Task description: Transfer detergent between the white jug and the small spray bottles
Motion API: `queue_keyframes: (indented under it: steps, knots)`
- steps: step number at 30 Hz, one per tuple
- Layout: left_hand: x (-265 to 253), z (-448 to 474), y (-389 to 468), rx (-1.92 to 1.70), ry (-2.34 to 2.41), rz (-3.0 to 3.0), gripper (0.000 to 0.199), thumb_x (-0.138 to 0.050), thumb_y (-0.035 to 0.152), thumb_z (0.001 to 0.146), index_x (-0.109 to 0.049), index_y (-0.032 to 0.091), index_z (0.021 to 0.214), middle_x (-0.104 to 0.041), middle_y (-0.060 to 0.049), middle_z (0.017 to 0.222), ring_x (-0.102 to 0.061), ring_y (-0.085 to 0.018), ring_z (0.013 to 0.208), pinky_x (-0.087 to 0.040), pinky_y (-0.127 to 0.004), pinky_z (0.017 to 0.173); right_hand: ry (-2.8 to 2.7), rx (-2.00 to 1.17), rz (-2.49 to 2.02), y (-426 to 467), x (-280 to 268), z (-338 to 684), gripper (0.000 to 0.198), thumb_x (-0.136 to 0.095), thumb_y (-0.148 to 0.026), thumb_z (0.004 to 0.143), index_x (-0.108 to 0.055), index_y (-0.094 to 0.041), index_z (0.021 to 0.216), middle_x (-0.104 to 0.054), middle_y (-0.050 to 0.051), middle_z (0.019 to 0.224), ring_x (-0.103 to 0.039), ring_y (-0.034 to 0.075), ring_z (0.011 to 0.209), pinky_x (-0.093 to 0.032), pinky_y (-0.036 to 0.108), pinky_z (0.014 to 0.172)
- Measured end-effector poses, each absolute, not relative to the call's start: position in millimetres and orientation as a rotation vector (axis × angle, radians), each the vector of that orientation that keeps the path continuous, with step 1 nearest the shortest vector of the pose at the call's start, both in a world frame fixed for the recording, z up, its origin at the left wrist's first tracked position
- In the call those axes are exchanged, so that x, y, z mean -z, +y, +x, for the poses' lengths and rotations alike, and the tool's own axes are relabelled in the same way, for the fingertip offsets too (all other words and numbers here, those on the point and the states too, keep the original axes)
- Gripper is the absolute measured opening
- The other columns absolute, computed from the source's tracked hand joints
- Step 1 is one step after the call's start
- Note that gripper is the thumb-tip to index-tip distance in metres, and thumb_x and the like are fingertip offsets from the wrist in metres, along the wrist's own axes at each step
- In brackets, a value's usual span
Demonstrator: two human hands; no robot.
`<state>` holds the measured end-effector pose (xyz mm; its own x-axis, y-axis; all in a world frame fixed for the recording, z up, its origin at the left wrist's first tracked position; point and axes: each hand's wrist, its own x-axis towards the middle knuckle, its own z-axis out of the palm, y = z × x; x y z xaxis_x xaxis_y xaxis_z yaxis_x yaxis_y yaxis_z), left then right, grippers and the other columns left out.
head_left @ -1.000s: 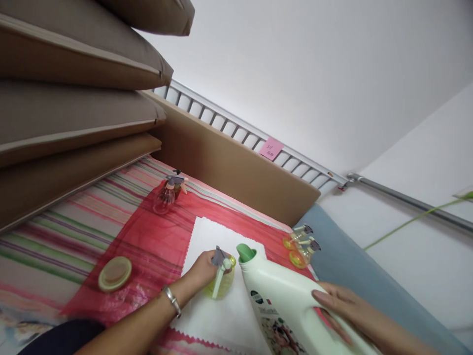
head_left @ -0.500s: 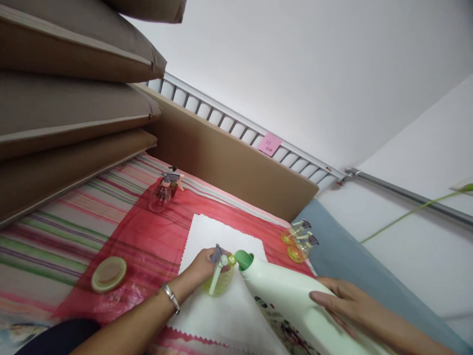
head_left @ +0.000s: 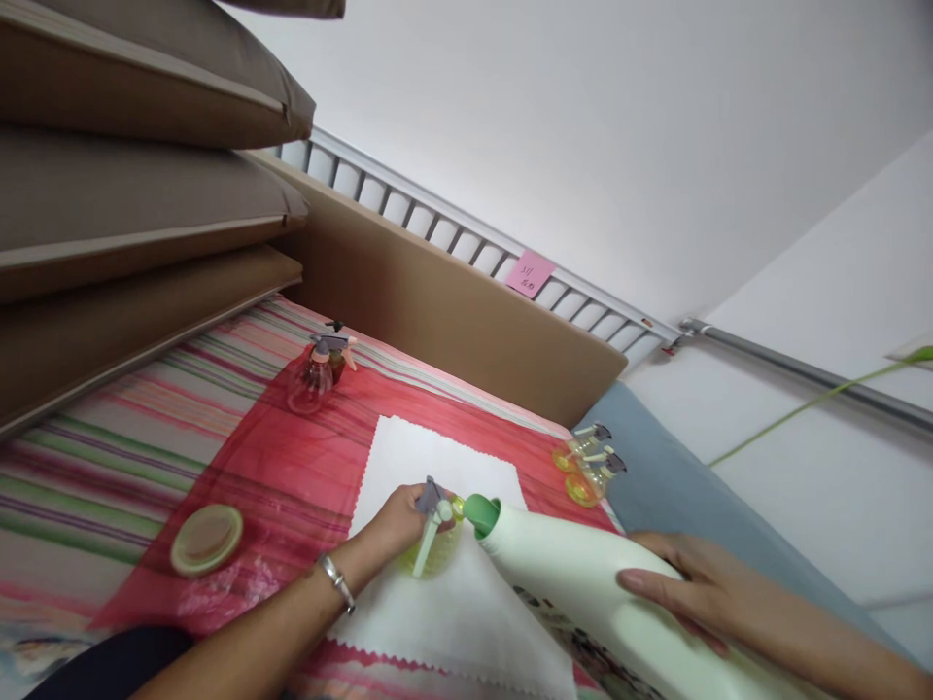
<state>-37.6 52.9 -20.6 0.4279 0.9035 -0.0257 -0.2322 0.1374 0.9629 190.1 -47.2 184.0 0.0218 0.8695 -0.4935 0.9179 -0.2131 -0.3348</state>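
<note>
Left hand: the left hand (head_left: 390, 525), a silver bangle on its wrist, sits low in the centre of the frame with its fingers (head_left: 409, 501) clamped on the small yellow-green see-through spray bottle (head_left: 433, 549); the bottle's grey trigger head (head_left: 431, 496) looks lifted aside, its white dip tube showing.

Right hand: the right hand (head_left: 692, 593), lower right of the frame, has its fingers spread and pressed along the side of the large white plastic detergent jug with a green pouring spout (head_left: 575, 583), bearing it up.

Where the bottles are: the jug lies tipped nearly flat, its spout just beside the small bottle's mouth; both are over the white cloth with pinked edges (head_left: 437, 622), which lies on a red translucent sheet (head_left: 292, 486) spread over the striped bed cover (head_left: 109, 447).

Step in hand: this looks like refilling the small bottle from the jug, at the lining-up or first pour; no stream of liquid can be made out.

Next move calls for: a slow, steady tilt with the spout kept over the narrow mouth and the small bottle held upright.

Around: a round yellow-green lid (head_left: 207, 538) at lower left, a pinkish spray bottle (head_left: 313, 374) above it, two yellow spray bottles (head_left: 587, 472) at right of centre, brown cushions (head_left: 131, 194) stacked at upper left.

Writing: a pink sticky note (head_left: 530, 274) on the rail bears handwriting too small to read; the jug's printed label is blurred.
</note>
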Motion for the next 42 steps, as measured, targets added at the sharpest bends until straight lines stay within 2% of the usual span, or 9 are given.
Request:
queue_keyframes:
  steps: [5,15,27,34,42]
  knots:
    - [22.6,-34.9,53.0,-0.929,0.766,1.152,0.039,-0.08,0.032,0.05,-0.072,0.015,0.084,-0.072,-0.005,0.076,-0.064,-0.021,0.076,-0.047,-0.029,0.07,1.891,0.908,2.19,-46.0,-186.1,190.8,0.038,-0.052,-0.053,0.077,-0.052,-0.015,0.072,-0.045,-0.003,0.056,-0.04,0.011,0.047,-0.03,0.022,0.045]
    - [27.7,-30.7,53.5,-0.93,0.752,1.167,0.041,-0.08,0.036,0.049,-0.072,0.014,0.083,-0.071,-0.004,0.073,-0.063,-0.019,0.071,-0.046,-0.028,0.068,1.879,0.871,2.171,-41.2,-186.8,199.4,0.051,-0.048,-0.065,0.075,-0.056,-0.015,0.078,-0.049,-0.001,0.059,-0.042,0.01,0.046,-0.032,0.02,0.04]
    - [25.3,-32.3,52.0,-0.928,0.741,1.179,0.041,-0.08,0.035,0.049,-0.072,0.014,0.083,-0.071,-0.004,0.072,-0.062,-0.019,0.07,-0.046,-0.028,0.067,1.912,0.87,2.149,-39.2,-199.9,189.0,0.047,-0.05,-0.061,0.078,-0.061,-0.015,0.082,-0.055,0.002,0.067,-0.05,0.013,0.05,-0.036,0.021,0.041]
    - [30.3,-28.1,52.2,-0.936,0.737,1.185,0.039,-0.079,0.035,0.051,-0.072,0.014,0.083,-0.07,-0.003,0.072,-0.062,-0.02,0.072,-0.047,-0.029,0.069,1.892,0.889,2.121,-39.3,-202.9,186.8,0.043,-0.052,-0.057,0.078,-0.06,-0.014,0.081,-0.052,0.0,0.061,-0.049,0.012,0.049,-0.035,0.021,0.04]
    - [32.6,-27.7,52.9,-0.936,0.738,1.193,0.037,-0.077,0.032,0.053,-0.072,0.013,0.084,-0.071,-0.003,0.071,-0.062,-0.02,0.072,-0.047,-0.029,0.068,1.94,0.872,2.137,-39.2,-196.9,196.9,0.044,-0.051,-0.06,0.078,-0.061,-0.017,0.08,-0.056,0.001,0.062,-0.051,0.013,0.048,-0.036,0.021,0.039]
